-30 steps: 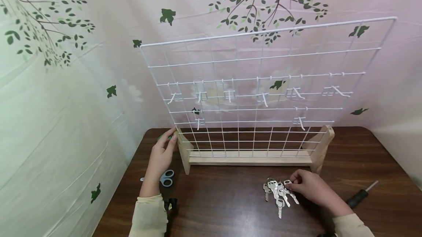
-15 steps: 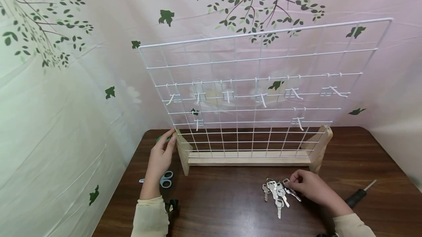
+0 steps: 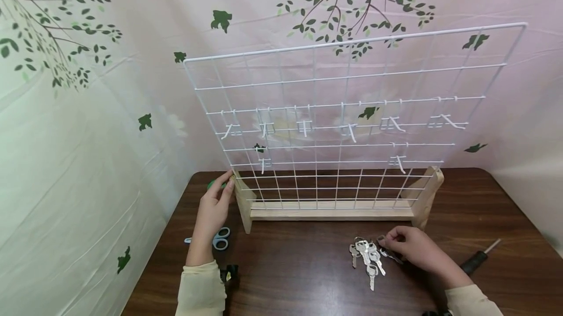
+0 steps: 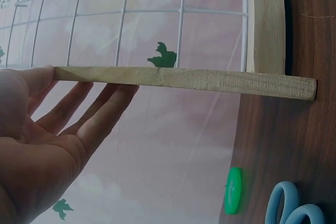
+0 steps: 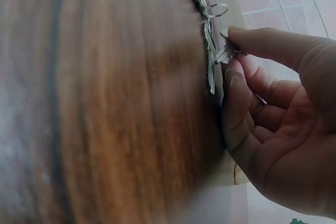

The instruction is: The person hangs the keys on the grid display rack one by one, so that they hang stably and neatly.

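In the head view my right hand (image 3: 409,247) is low over the table, beside a bunch of silver keys (image 3: 364,246) lying on the dark wood. Thumb and index finger pinch one key (image 5: 226,53), mostly hidden by the fingers; a thin ring (image 5: 218,10) shows just beyond it. On the other side, my left hand (image 3: 213,213) touches the upper end of the wooden side panel (image 4: 184,80) of a stand. Its fingers lie fairly straight against the panel's outer face, with the thumb at the edge. A white wire grid (image 3: 352,42) rises from this stand.
Several white hooks (image 3: 352,133) hang on the grid. The stand's wooden crossbar (image 3: 332,216) lies behind the keys. Blue-handled scissors (image 4: 273,203) and a green round object (image 4: 233,190) lie near my left hand. A screwdriver (image 3: 474,262) is right of my right hand.
The pinched key has turned and shifted slightly right, away from the bunch, and more of it is now hidden by my right hand. My left hand stays at the panel.
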Motion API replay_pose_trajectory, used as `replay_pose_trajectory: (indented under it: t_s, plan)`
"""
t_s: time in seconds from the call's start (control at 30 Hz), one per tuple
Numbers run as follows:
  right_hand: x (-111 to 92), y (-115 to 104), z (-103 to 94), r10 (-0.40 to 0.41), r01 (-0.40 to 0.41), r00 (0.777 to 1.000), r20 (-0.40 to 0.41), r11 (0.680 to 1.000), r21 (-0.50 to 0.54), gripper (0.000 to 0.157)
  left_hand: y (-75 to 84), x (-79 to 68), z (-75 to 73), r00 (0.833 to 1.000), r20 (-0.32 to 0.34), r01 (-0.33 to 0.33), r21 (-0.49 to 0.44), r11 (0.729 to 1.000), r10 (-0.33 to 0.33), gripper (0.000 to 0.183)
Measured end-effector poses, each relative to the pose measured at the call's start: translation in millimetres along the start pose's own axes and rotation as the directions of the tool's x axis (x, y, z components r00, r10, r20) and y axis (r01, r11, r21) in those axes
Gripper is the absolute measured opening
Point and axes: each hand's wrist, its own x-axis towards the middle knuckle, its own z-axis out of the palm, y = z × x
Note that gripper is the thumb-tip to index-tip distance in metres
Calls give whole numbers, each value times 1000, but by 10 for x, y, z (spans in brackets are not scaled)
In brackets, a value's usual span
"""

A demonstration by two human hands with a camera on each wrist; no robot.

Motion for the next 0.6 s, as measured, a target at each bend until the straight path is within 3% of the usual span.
replay_pose_trajectory:
  t_s: [0.3, 0.6]
  plan:
    - [-4, -96, -36, 35, -34, 999, -19, 997, 64, 25, 11, 8, -1, 1000, -6, -7, -7, 1000, 7, 46]
    - [-90, -355, -51, -7, 21, 997, -83, 985, 174, 23, 13, -10, -3, 1000, -19, -22, 32, 999, 22, 45]
